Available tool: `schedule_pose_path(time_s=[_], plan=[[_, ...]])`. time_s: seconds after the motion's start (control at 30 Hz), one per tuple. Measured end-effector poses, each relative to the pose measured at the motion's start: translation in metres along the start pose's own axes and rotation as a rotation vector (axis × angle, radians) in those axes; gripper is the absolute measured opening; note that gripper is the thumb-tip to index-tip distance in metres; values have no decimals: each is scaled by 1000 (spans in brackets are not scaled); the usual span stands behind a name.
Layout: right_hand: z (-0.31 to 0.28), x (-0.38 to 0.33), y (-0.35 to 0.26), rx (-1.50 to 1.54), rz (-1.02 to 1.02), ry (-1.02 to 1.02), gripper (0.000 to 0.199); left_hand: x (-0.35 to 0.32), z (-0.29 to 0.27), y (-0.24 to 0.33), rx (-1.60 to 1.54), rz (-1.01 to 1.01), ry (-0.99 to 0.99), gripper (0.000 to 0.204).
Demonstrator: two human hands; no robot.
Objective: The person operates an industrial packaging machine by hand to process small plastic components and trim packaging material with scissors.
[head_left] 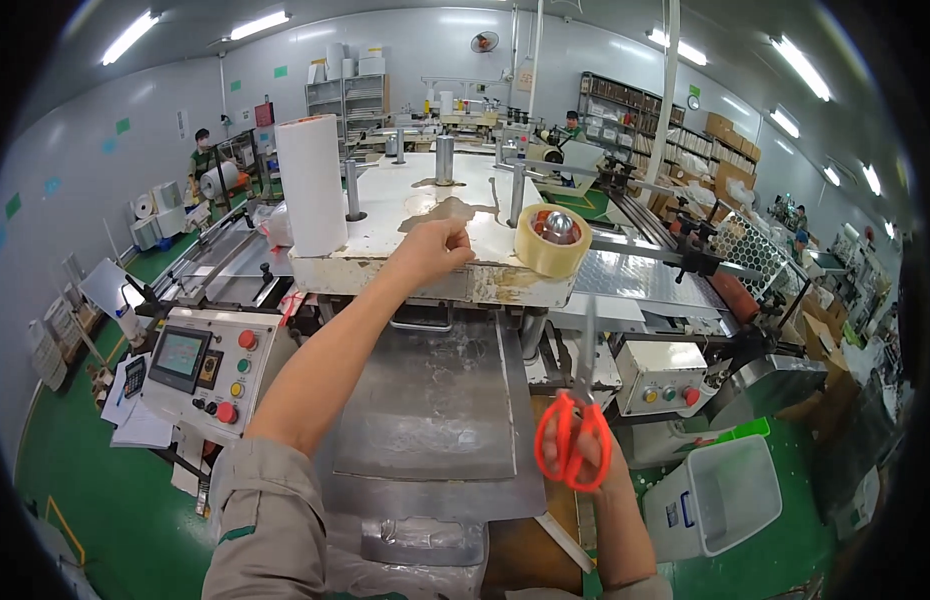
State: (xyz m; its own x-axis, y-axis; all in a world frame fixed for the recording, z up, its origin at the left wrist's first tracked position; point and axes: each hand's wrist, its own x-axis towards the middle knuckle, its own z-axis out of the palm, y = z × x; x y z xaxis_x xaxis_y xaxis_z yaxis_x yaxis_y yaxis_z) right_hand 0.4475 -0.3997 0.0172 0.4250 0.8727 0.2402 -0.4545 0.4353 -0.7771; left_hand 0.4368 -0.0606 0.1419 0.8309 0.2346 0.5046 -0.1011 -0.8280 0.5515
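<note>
Pale grey walls point(335, 40) enclose a wide workshop with a green floor point(85, 430). Bright tube lights point(802, 68) hang below the ceiling point(755, 25), and soft gleams show on the walls. An orange-bladed fan point(485, 41) is mounted at the back, a round clock point(693, 102) farther right. Small green squares point(123, 126) dot the left side. A metal rack point(365, 97) stands at the back left; long, packed shelves point(630, 85) line the right, with brown cartons point(730, 130) near their end. A white pole point(669, 90) rises in front of them.
</note>
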Motion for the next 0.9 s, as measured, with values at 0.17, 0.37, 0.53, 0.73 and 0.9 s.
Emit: schedule_pose_path(time_s=[0.17,0.37,0.53,0.73,0.9], plan=[[9,40,3,-163,200,2,67,-18,1,13,-147,-159,-3,18],[-3,71,11,-185,203,15,66,-24,0,30,-331,-285,-27,14],[-15,104,20,-223,184,14,65,-25,3,17,-416,-284,-3,18],[-10,116,8,-322,47,-4,63,-17,3,20,-389,-270,-67,25],[-10,122,9,-309,36,-35,66,-21,-1,22,-445,-337,-86,27]])
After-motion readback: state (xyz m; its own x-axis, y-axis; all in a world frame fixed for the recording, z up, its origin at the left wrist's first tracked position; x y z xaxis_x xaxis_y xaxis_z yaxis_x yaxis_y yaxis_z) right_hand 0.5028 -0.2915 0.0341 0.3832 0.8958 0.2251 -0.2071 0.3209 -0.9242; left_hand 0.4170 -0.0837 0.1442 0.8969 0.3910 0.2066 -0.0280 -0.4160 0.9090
